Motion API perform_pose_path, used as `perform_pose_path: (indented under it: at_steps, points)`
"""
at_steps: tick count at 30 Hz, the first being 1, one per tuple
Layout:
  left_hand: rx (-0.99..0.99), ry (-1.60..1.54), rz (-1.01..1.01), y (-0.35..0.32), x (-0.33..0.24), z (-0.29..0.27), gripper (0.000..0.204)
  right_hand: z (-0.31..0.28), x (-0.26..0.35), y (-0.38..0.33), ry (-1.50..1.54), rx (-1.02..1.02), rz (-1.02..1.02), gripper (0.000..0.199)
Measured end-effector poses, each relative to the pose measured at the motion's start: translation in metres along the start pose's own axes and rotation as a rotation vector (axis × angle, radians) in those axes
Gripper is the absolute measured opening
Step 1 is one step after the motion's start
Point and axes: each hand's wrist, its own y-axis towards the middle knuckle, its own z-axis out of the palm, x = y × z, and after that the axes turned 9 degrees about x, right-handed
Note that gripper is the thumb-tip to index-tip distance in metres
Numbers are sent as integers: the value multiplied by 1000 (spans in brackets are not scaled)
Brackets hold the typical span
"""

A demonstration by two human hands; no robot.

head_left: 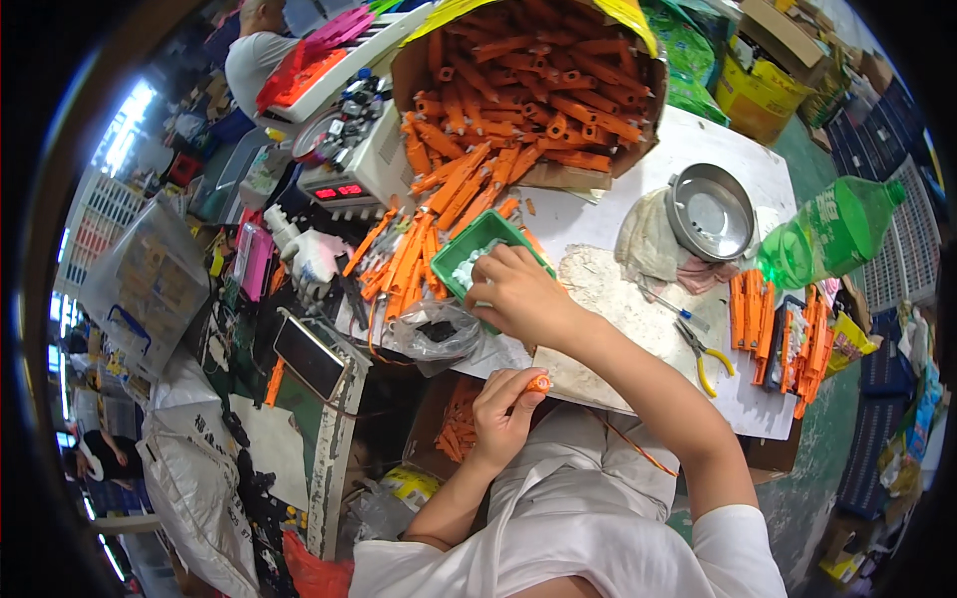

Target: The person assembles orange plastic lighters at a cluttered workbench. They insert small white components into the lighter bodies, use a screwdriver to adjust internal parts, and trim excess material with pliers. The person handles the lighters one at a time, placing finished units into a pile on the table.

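Observation:
My left hand [501, 411] is closed around an orange plastic piece [538, 384], whose round end shows past the thumb and forefinger. The rest of that piece is hidden in the fist. Over a small green tray [446, 261] of whitish small parts [467, 271], my right hand [520, 294] has its fingers curled down at the near side. Its fingertips are bunched, and anything between them is too small to make out. Long orange plastic pieces [409, 261] lie heaped left of the tray, spilling from a large carton [638, 149] full of more.
A round metal bowl [710, 211] stands on a cloth [646, 234] at right, near a green bottle [832, 231]. Yellow-handled pliers [710, 364] lie on the table beside rows of orange pieces [753, 319]. At left are a clear plastic bag [436, 329], a phone [310, 357] and a boxy device [349, 189].

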Motion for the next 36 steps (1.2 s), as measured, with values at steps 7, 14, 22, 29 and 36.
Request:
perform_pose_path:
  at_steps: [7, 14, 22, 29, 36]
  points:
    - [-140, -94, 48, 0, -6, -1, 27, 24, 20, 37, -354, 227, -239, 8]
    - [-396, -379, -122, -12, 4, -13, 37, 46, 21, 48, -444, 228, -263, 10]
    - [-383, -442, -231, -15, 7, -13, 32, 27, 25, 29, -29, -41, -151, 17]
    - [-206, -423, -129, -4, 1, -5, 26, -45, 74, -49, 219, -125, 102, 12]
    - [25, -191, -2, 19, -27, 17, 22, -56, 78, -108, 49, -362, 217, 19]
